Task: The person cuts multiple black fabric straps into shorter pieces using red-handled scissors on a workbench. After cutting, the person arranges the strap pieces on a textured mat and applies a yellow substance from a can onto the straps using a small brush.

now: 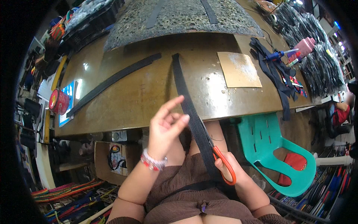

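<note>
A long black webbing strap (192,112) runs from the table top down over the near edge to my lap. Beside its upper part is my left hand (166,125), index finger stretched out and thumb apart, the thumb tip at the strap's edge. My right hand (233,166) is closed round orange-handled scissors (216,151). Their blades point up along the strap's right side, partly hidden by it; I cannot tell whether they touch it. The strap's lower end disappears against my dark clothing. Another black strap (112,78) lies on the table at the left.
The brown table (149,100) carries a rough grey board (179,22), a cardboard piece (240,71), black strips (274,71), a blue glue gun (275,56) and a red tub (59,101). A green plastic chair (261,134) stands at the right. An open carton (102,160) sits below left.
</note>
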Demonstrator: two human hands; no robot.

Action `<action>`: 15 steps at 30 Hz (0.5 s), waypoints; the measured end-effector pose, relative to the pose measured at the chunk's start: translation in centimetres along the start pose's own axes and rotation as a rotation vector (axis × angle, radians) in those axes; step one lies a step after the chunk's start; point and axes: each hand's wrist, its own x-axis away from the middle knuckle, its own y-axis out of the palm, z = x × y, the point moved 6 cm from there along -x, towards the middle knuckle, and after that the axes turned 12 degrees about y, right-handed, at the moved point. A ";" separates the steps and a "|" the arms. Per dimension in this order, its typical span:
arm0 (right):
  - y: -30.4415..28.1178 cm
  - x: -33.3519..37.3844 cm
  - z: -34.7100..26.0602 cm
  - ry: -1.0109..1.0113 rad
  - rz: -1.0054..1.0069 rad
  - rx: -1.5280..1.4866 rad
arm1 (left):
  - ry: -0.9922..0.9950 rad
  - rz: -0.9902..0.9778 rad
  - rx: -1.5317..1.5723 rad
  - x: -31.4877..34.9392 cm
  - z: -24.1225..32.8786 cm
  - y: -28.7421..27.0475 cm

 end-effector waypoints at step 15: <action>0.0 -0.4 -1.0 -0.080 -0.009 -0.086 | 0.084 0.002 -0.043 0.5 0.7 0.8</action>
